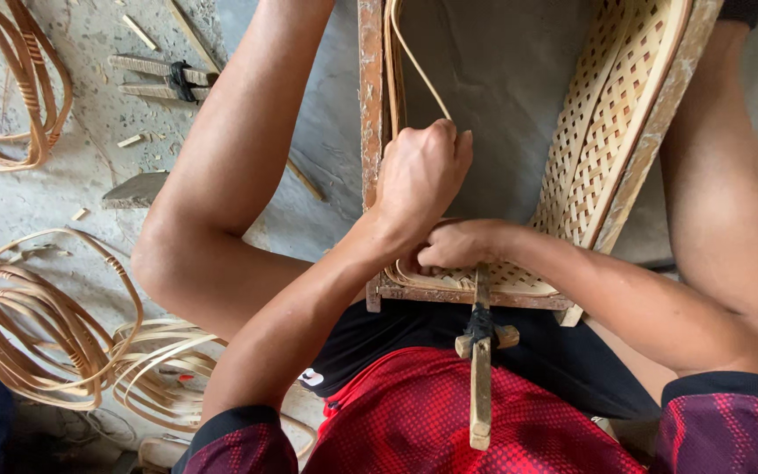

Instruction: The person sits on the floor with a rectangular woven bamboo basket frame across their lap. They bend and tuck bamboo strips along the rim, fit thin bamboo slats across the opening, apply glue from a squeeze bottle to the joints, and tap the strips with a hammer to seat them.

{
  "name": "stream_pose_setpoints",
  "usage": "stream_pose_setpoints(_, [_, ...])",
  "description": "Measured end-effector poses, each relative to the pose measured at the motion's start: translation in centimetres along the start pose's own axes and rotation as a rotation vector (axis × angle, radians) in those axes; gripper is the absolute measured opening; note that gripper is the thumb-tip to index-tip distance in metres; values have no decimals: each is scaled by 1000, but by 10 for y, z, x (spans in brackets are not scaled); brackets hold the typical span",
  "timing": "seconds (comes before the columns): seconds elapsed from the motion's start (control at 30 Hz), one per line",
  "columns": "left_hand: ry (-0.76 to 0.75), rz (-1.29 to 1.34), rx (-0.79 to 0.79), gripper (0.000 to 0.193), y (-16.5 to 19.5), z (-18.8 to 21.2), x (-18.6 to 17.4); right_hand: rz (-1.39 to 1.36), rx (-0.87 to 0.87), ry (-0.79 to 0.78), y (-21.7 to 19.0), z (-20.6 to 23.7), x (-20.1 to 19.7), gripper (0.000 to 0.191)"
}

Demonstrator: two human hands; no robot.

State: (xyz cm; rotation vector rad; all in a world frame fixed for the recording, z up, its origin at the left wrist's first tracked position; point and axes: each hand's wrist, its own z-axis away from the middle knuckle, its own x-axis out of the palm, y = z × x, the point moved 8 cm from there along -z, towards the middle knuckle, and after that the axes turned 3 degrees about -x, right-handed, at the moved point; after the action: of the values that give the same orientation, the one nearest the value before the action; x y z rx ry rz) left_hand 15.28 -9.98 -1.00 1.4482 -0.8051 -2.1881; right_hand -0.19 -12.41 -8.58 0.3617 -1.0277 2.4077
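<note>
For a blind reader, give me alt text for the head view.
Left hand pulls a cane strip taut while the right hand presses the woven cane on a wooden chair frame. Cane coils lie on the concrete floor.

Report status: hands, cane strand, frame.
Left hand fisted on cane strand. Right hand pressing woven cane at wooden frame bottom. Wooden tool on lap.

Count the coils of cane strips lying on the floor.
3: one coil top left, a large coil lower left, a paler coil beside it. More may lie outside the view.
</note>
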Motion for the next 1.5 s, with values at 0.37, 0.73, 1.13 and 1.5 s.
stream_pose_setpoints(0.37, [-23,29,-3,33,6,-3,2,-382,-50,27,8,4,-3,31])
stream_pose_setpoints(0.73, [-68,22,-9,30,-1,-1,3,11,-208,178,-39,32,-10,36])
stream_pose_setpoints(1.13, [-46,-170,-2,30,-14,9,1,127,-92,426,-28,17,3,32])
stream_pose_setpoints(1.5, [-49,-285,-3,31,-5,15,-13,8,-361,418,-5,-24,7,39])
